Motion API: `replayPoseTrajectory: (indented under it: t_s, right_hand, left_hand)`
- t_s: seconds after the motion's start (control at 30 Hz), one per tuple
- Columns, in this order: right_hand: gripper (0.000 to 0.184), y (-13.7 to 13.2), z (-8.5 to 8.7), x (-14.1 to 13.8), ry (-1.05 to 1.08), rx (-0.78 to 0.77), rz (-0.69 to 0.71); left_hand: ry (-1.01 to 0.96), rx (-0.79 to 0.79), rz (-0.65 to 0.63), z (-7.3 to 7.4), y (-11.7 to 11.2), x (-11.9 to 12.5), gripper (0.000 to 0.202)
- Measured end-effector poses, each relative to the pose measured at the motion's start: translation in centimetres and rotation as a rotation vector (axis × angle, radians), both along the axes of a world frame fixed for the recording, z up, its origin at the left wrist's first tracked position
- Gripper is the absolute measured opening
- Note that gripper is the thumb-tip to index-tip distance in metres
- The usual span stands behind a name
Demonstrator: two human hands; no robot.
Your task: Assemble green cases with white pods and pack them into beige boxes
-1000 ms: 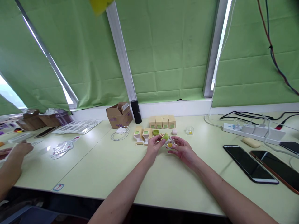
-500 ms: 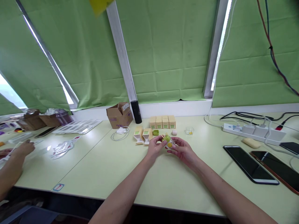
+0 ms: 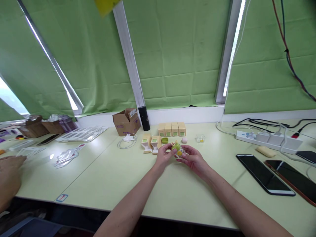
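My left hand (image 3: 163,156) has its fingers closed round a small green case with a loop (image 3: 176,145). From the other side my right hand (image 3: 194,158) pinches a clear plastic piece with a yellow disc (image 3: 179,153), which sits against the green case. Whether the two are joined I cannot tell. Just beyond my hands lie a green square tray (image 3: 165,140) and a small pink block (image 3: 184,140). A clear dish with a yellow spot (image 3: 200,139) rests to the right. Two opened small cardboard boxes (image 3: 151,144) stand near my left hand.
Several closed small boxes (image 3: 172,129) form a row at the back, near a black bottle (image 3: 144,118) and an open carton (image 3: 126,122). A white power strip (image 3: 268,141) and phones (image 3: 265,174) lie at right. A co-worker's hand (image 3: 12,163) is at far left.
My hands and the green case stay nearly still. The co-worker's hand at far left has moved left, leaving a clear plastic frame on the table in view.
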State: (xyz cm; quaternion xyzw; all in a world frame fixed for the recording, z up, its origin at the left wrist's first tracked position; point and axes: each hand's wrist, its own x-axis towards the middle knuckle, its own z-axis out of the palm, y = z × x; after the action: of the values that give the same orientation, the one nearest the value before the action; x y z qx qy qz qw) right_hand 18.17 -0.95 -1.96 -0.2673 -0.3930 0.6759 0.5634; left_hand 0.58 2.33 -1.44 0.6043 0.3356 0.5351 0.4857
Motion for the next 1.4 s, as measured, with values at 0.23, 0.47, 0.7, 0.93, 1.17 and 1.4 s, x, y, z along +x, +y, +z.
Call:
replayPoseTrajectory:
  t_s: [0.23, 0.47, 0.7, 0.93, 1.17, 1.4]
  right_hand:
    - [0.046, 0.0, -0.1, 0.0, 0.002, 0.003, 0.005]
    - [0.048, 0.5, -0.6, 0.3, 0.04, 0.001, 0.017]
    - [0.055, 0.4, -0.5, 0.3, 0.06, 0.003, 0.001]
    - [0.066, -0.5, 0.6, -0.3, 0.071, 0.047, -0.091]
    - [0.058, -0.6, 0.8, -0.7, 0.006, 0.103, -0.115]
    - [0.056, -0.4, 0.7, -0.6, 0.002, 0.113, -0.086]
  left_hand:
    - [-0.05, -0.023, 0.003, -0.7, 0.6, -0.3, 0.055]
    - [-0.094, -0.066, -0.007, -1.1, 0.9, -0.3, 0.052]
    - [-0.074, -0.082, -0.05, -0.7, 0.4, -0.2, 0.054]
    - [0.082, 0.058, -0.059, -0.3, -0.8, 0.5, 0.056]
    - [0.16, 0.148, 0.045, 0.2, -1.2, 0.8, 0.048]
    - [0.227, 0.181, 0.125, 0.3, -1.1, 0.7, 0.042]
